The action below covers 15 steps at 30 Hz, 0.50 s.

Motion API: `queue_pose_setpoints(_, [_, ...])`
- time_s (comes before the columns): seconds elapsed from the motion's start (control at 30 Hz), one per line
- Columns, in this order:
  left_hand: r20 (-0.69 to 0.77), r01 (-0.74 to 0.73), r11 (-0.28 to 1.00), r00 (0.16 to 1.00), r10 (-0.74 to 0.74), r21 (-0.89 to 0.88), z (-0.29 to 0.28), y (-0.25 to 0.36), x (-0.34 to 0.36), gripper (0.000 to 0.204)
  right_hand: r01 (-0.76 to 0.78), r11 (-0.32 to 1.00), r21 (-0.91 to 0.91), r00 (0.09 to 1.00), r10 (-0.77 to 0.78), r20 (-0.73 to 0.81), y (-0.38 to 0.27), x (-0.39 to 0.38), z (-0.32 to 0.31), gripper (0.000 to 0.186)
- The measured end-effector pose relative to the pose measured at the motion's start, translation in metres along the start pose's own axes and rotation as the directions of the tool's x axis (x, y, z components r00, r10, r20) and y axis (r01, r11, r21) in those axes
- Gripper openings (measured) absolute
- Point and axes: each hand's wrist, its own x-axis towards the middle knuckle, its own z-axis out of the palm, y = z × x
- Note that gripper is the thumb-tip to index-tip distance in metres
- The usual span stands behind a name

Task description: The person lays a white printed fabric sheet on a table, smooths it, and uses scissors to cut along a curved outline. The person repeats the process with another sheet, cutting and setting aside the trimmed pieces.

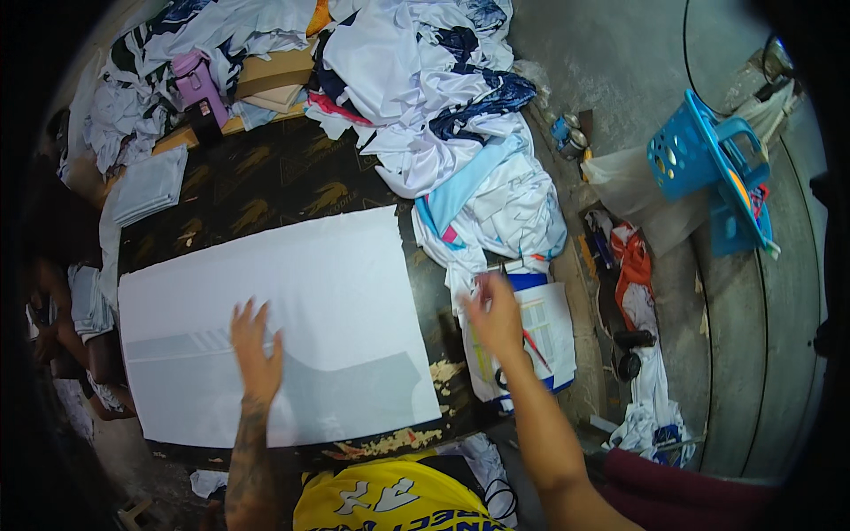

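Observation:
My left hand [257, 350] is open, fingers spread over a large white sheet [345, 283] with a pale grey-blue shape showing across its lower part. The sheet lies on a dark, worn board table [252, 177]. My right hand [494, 319] is off the sheet's right side, above a stack of printed papers [549, 336] on a blue item and beside white fabric. Its fingers are bent and blurred, so I cannot tell what they hold, if anything. A thin red item [537, 354] lies on the papers.
Fabric heaps [398, 62] cover the table's back and right. A pink container [190, 80] and folded white pieces [150, 186] are at back left. Another person's arm [66, 332] shows at the left edge. A blue basket [677, 150] and floor clutter [633, 265] are at right.

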Motion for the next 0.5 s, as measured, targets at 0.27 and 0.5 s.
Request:
queue_pose_setpoints(0.27, [-0.050,0.214,0.976,0.975,-0.215,-0.027,-0.063,-0.065,-0.089,0.046,-0.167,0.776,-0.608,0.970,0.020,-0.241,0.002,0.351,-0.018,0.041])
queue_pose_setpoints(0.5, [-0.458,-0.289,0.929,0.875,0.158,-0.232,-0.201,0.027,0.068,0.036,0.872,0.403,0.277,0.488,-0.766,-0.419,-0.289,0.270,-0.189,0.042])
